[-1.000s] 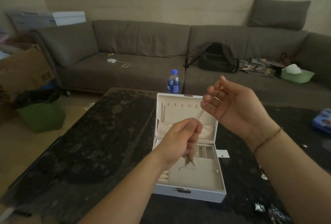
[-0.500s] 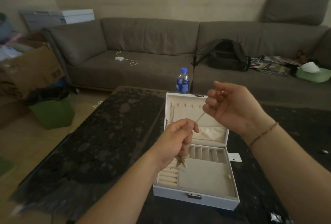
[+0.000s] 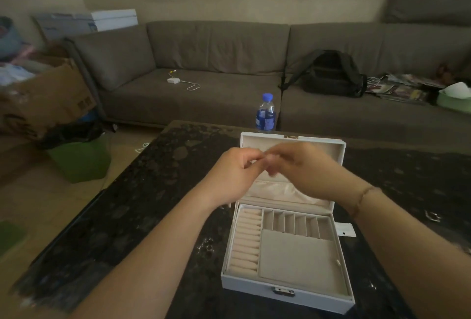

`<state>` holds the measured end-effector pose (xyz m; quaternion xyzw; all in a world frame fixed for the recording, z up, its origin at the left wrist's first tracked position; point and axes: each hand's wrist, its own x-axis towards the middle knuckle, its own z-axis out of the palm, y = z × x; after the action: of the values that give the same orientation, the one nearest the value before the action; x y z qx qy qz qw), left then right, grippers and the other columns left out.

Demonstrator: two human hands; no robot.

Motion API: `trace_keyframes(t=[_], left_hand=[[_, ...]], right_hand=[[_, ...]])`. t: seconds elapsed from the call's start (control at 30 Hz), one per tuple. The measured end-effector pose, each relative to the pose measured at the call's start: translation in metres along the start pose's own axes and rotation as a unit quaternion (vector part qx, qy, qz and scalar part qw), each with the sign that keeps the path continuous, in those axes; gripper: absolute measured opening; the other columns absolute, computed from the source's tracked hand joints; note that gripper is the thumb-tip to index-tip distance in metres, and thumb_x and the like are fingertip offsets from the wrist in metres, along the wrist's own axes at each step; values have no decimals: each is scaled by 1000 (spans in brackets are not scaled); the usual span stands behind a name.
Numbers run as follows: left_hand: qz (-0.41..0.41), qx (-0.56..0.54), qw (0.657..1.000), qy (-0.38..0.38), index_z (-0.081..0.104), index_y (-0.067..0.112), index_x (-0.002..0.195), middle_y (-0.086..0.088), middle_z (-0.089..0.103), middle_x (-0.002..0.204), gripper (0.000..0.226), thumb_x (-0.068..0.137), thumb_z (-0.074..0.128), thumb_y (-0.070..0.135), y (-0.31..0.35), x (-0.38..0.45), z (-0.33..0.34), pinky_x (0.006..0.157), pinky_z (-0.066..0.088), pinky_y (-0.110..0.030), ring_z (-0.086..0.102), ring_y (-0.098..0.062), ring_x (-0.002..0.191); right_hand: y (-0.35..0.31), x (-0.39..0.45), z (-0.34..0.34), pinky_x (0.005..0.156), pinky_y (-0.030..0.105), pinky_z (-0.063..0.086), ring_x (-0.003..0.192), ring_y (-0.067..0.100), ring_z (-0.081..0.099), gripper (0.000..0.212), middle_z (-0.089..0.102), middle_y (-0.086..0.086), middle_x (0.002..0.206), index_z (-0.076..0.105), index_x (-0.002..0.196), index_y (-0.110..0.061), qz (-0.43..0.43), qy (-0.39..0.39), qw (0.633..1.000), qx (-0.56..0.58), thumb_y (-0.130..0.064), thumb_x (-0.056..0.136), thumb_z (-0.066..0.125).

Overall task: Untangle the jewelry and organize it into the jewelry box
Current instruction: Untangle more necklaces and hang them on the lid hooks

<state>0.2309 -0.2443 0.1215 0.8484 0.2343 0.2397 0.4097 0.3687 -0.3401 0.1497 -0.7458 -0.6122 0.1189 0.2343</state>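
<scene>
No legible text, number or brand appears; the water bottle [image 3: 265,112] at 12 o'clock carries a blue label, print too small to read; the cardboard box [image 3: 48,97] at 9 o'clock bears dark handling symbols, blurred, unreadable.

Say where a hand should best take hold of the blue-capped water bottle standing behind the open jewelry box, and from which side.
Probably the water bottle is best held round its mid body, near the blue label, coming from its left or right side. It stands upright at the far table edge, and the raised lid of the jewelry box stands in front of it, blocking a straight reach.
</scene>
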Motion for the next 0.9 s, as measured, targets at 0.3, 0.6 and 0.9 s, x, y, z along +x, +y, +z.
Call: trace_keyframes(t=[0.3,0.6,0.9], left_hand=[[-103,-150,981,72,68,21,91,16,55,62,25,103,49,30,-30,25,36,57,40,-21,49,-3,56],[-56,-198,975,83,66,30,92,17,68,71,27,106,43,31,-32,46,68,65,51,-16,65,1,69],[-46,-114,992,28,64,25,112,10,64,115,22,101,51,39,-69,41,77,100,49,-30,59,-4,111]], right_hand=[[40,15,-4,79,41,60,79,27,61,26,63,8,78,69,91,-9,147,104,886,427,-34,90,62],[41,41,56,84,38,59,94,10,69,25,74,-5,94,73,95,-26,108,190,901,375,-24,101,49],[36,57,35,55,36,56,45,17,44,37,41,2,53,60,87,-11,16,244,779,578,-29,105,34]])
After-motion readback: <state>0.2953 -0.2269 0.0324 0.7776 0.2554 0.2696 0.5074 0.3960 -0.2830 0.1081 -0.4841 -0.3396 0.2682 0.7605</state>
